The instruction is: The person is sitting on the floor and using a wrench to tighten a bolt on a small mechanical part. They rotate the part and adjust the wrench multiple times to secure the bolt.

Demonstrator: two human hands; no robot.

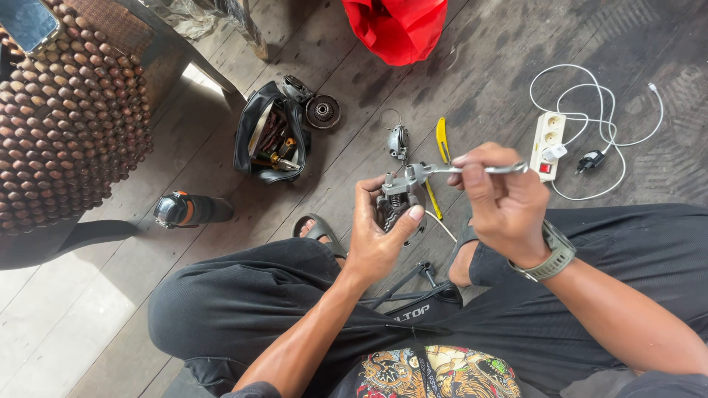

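Observation:
My left hand grips a small grey metal mechanical part held above my knees, thumb pressed on its right side. My right hand holds a silver wrench whose head sits on the top of that part. A grey watch is on my right wrist. Both hands hover over the dark wooden floor between my legs, which are in black trousers.
On the floor lie an open black tool pouch, a round metal gear piece, a small grey metal piece, yellow-handled pliers, a black and orange tool, a white power strip with cables, and a red bag. A beaded seat stands left.

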